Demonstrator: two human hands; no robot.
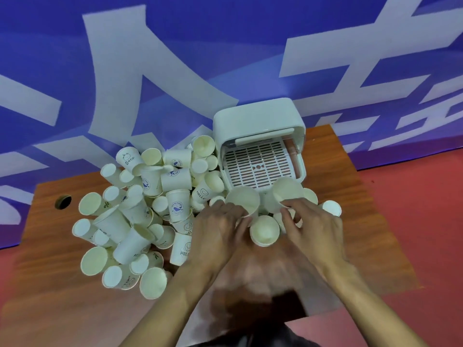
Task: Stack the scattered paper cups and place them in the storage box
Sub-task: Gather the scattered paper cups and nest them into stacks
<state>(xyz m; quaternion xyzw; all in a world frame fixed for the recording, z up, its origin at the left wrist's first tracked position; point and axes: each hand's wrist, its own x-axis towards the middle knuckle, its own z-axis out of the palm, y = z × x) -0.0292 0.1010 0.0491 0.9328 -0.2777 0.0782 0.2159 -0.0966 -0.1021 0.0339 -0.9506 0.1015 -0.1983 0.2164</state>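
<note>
Nearest the camera, two bare forearms are reaching forward over the wooden surface (350,249), which is showing a round hole (63,202) near its far left corner. The left hand (218,231) is lying palm down with its fingers curled onto the rim of an upright paper cup (243,200); whether it is truly gripping that cup or only touching it cannot be told. The right hand (313,226) is bending its fingers around the lower side of a second cup (285,195), apparently grasping it. Between the two hands a third cup (264,230) is standing open-mouthed (its inside is plain and pale).

To the left, a big heap of scattered cups (140,204) is covering much of the surface, some lying on their sides, some upright, several carrying blue prints and lettering. A small cup (332,207) is sitting just beyond the right hand.

Farther back, the white storage box (258,144) is resting just behind the held cups, its lid raised and a slotted tray (258,166) showing inside with nothing on it. Behind everything, a blue banner (175,58) with large pale characters is filling the background
</note>
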